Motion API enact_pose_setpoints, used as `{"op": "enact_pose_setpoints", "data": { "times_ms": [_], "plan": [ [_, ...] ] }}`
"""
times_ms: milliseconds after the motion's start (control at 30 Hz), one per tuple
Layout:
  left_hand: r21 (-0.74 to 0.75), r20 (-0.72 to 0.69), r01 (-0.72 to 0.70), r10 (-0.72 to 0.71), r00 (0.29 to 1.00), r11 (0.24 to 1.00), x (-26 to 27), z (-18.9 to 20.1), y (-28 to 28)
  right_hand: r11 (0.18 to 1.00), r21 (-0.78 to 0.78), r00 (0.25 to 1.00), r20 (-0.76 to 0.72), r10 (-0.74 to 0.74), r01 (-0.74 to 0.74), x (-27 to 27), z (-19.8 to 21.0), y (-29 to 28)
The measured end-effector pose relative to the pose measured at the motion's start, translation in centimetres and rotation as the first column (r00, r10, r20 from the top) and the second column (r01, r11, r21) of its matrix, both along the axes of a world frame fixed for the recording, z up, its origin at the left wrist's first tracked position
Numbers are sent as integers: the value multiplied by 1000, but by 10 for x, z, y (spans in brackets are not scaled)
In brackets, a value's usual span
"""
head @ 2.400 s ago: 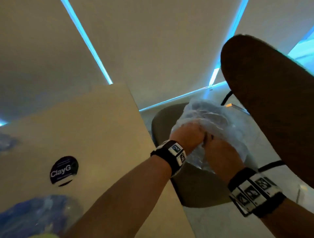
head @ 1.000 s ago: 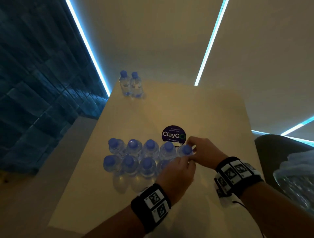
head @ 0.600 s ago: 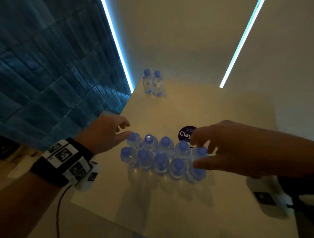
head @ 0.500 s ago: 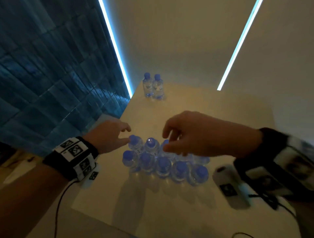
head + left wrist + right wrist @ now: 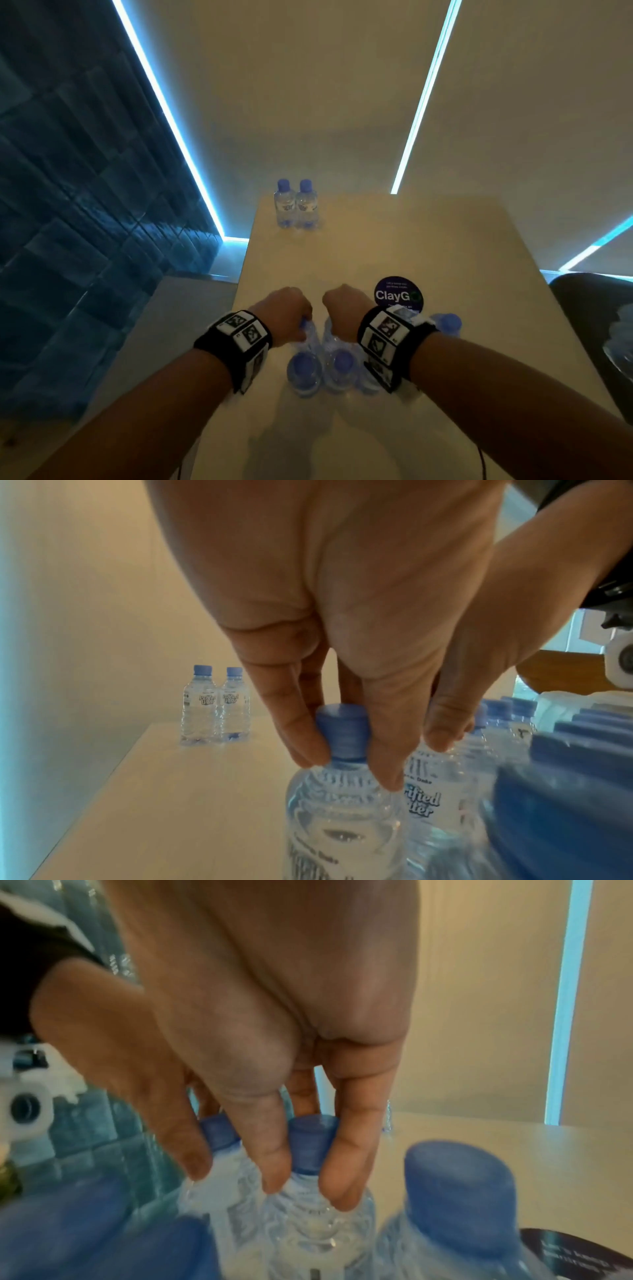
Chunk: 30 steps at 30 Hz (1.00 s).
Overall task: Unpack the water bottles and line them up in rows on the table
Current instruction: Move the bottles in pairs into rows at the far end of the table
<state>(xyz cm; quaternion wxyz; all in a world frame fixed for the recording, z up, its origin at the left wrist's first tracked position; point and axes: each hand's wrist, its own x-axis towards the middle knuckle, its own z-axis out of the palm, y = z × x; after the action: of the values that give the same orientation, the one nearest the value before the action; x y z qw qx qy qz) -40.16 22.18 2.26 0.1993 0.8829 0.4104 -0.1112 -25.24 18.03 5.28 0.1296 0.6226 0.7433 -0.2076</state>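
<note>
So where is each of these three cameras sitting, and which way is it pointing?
Head: worn on the head, looking down at the table; both forearms, left hand and right hand show.
Left wrist: looks along the left hand's fingers pinching a bottle cap.
Right wrist: looks along the right hand's fingers gripping another bottle cap.
Shared: head and left wrist both show the two far bottles.

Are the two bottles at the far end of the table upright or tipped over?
Upright. The two bottles stand side by side on their bases on the table, blue caps on top; the left wrist view shows the same.
</note>
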Motion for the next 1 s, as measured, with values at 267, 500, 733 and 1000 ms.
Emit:
{"op": "enact_pose_setpoints", "data": {
  "times_ms": [267, 500, 733, 1000],
  "plan": [
    [96, 102, 80, -90, 991, 992, 3, 88, 63, 980, -6, 966, -169, -196, 198, 70, 135, 18],
    [148, 137, 50, -70, 988, 988, 55, 120, 136, 949, 17, 942, -129, -309, 314, 160, 208, 74],
    [172, 116, -163, 144, 983, 972, 126, 60, 215, 960, 198, 976, 47, -213, 200, 174, 102, 185],
    [242, 233, -403, 351, 907, 883, 156, -23, 248, 931, 260, 967, -78, -243, 255, 150, -20, 251]
  ]
}}
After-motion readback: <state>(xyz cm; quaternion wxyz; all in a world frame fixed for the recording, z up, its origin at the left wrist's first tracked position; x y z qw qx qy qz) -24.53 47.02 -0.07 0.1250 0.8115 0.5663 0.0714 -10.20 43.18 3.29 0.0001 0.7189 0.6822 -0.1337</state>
